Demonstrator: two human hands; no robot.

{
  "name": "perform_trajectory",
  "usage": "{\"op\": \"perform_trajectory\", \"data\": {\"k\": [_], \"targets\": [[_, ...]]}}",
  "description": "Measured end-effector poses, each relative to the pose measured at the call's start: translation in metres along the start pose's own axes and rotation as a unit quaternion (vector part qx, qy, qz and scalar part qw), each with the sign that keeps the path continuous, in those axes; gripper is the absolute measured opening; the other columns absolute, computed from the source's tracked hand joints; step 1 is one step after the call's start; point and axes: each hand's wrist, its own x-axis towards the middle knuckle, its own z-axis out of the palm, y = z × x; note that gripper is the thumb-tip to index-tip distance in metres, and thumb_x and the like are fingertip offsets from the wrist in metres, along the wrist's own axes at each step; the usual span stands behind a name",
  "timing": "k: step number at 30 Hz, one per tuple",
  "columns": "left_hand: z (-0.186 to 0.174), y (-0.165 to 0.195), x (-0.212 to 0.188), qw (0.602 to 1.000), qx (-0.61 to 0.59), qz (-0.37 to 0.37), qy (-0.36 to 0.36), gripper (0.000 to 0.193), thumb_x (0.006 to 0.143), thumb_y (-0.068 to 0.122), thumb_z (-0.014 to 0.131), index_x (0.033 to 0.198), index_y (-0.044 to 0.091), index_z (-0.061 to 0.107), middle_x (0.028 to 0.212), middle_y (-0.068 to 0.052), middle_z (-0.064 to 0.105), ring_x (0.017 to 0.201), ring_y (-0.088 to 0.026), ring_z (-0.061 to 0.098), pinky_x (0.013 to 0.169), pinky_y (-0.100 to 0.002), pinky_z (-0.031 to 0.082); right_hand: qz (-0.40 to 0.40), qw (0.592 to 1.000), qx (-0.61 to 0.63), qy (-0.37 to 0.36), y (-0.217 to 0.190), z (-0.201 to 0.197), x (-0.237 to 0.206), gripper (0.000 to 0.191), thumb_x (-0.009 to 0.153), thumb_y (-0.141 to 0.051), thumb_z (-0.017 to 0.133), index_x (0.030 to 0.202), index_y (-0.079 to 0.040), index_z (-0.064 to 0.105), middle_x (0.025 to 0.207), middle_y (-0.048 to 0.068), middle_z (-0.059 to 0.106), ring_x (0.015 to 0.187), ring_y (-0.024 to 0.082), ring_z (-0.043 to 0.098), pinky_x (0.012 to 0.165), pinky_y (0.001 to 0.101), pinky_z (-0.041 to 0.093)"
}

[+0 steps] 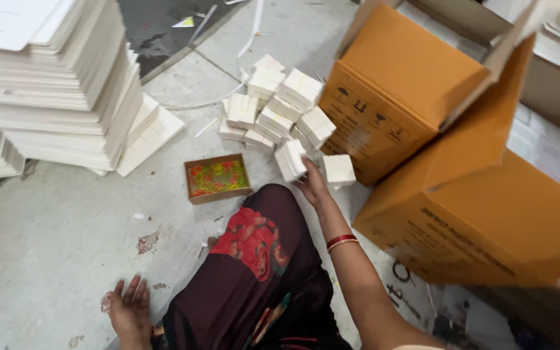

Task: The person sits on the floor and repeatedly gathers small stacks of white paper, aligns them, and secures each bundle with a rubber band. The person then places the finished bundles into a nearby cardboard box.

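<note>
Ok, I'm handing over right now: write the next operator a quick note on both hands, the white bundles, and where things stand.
Right hand: reaching forward, fingers on a white bundle at the near edge of the pile of bundles; grip not confirmed.
Left hand: flat on the floor, holding nothing.
One bundle sits beside the right hand, against the orange carton.
Small box of coloured bands lies open near the knee.
Done: bundles heaped on the floor. Left: cannot tell.

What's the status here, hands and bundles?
Right hand gripping a white bundle by the pile. Left hand flat on floor. Brown boxes crowd the right.
</note>
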Motion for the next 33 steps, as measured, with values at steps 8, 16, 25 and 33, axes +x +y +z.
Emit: {"op": "perform_trajectory", "data": {"k": [8,16,25,33], "targets": [[0.009,0.002,-0.007,1.000,0.012,-0.006,0.026,0.050,0.113,0.043,0.035,0.149,0.009,0.041,0.138,-0.016,0.061,0.118,-0.027,0.063,0.097,-0.036,0.049,-0.040,0.992,0.022,0.119,0.029,-0.009,0.003,0.029,0.096,-0.019,0.065,0.117,0.001,0.062,0.104,0.018,0.063,0.090,0.031,0.061,0.076,0.0475,0.054],[0.019,0.010,-0.009,1.000,0.012,0.006,0.016,0.049,0.111,0.037,0.040,0.150,0.008,0.042,0.135,-0.016,0.063,0.115,-0.025,0.063,0.094,-0.035,0.050,0.035,0.975,0.161,0.151,0.028,0.000,0.008,0.043,0.097,-0.018,0.061,0.133,0.000,0.045,0.116,0.022,0.052,0.100,0.034,0.057,0.084,0.0528,0.059],[0.017,0.037,0.011,0.999,0.017,0.013,0.031,0.046,0.104,0.038,0.051,0.143,0.014,0.052,0.122,-0.009,0.070,0.107,-0.020,0.067,0.092,-0.034,0.053,-0.081,0.972,-0.158,0.155,0.049,0.012,0.014,0.030,0.093,-0.021,0.066,0.120,-0.014,0.057,0.098,0.001,0.064,0.080,0.014,0.061,0.066,0.0328,0.052],[-0.076,0.144,0.003,0.987,0.127,0.063,0.073,0.042,0.103,0.034,0.052,0.140,0.015,0.057,0.124,-0.005,0.072,0.108,-0.016,0.065,0.089,-0.031,0.049,-0.413,0.444,-0.795,0.020,0.081,0.090,-0.041,0.044,0.078,-0.045,0.070,0.112,-0.017,0.069,0.116,0.013,0.074,0.111,0.040,0.066,0.089,0.0544,0.048]]}}
